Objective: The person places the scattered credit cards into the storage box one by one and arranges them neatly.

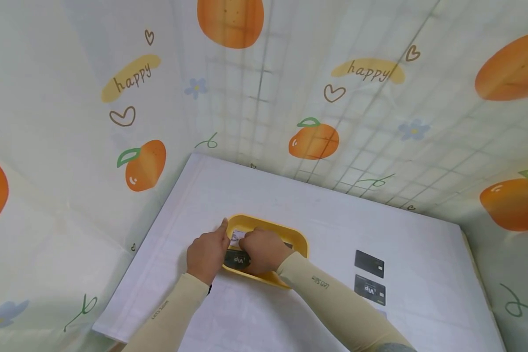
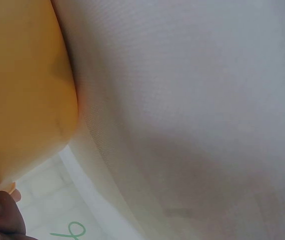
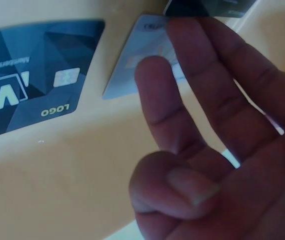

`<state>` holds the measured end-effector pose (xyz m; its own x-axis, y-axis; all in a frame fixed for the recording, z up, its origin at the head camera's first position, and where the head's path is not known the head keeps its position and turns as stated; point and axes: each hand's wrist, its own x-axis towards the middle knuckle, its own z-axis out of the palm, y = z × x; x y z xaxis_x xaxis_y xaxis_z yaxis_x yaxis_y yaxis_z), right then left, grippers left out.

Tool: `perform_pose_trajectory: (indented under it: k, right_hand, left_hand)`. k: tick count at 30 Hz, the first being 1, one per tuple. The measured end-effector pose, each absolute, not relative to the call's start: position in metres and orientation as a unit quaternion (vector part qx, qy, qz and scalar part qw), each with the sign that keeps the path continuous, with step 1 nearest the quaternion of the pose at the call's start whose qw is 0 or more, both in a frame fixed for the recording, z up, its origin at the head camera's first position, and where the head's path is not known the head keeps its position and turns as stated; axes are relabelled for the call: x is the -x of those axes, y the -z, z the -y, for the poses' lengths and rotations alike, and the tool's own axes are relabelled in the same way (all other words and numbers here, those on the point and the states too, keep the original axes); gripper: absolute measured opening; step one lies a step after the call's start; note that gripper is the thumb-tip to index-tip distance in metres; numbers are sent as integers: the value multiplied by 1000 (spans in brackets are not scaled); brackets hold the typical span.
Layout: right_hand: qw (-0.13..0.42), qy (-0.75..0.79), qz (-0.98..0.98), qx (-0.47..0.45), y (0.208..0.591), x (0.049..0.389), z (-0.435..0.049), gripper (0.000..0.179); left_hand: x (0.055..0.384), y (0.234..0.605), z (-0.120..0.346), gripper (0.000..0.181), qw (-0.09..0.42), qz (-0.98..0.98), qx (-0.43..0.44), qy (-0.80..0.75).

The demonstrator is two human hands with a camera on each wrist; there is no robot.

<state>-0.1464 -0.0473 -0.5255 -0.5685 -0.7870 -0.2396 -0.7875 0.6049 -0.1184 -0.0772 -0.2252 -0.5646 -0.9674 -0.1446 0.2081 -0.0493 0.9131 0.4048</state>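
A yellow tray (image 1: 305, 242) sits on the white table, with its left rim in the grip of my left hand (image 1: 208, 254). In the left wrist view, the curled fingers (image 2: 2, 215) are at the edge of the tray. My right hand (image 1: 266, 250) reaches inside the tray. Its fingertips touch a white card (image 3: 132, 65), and the thumb stays apart from it. Beside that card lies a dark "Vip" membership card (image 3: 32, 75) with a chip. Part of another dark card (image 3: 212, 7) shows past the fingers in the right wrist view.
Right of the tray, a plain dark card (image 1: 369, 264) and a dark "Vip" card (image 1: 369, 289) lie on the table (image 1: 334, 210). My right sleeve (image 1: 334, 298) partly hides a pale card (image 1: 382, 314). Curtains (image 1: 264, 122) with orange prints surround the table's back and sides.
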Motion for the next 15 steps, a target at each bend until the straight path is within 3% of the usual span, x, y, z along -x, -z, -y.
perform_pose_trajectory:
  k: [15]
  right_hand:
    - [152,2,-888,434,526,148,43,44]
  left_hand:
    - [78,560,223,44,104,972,-55,202]
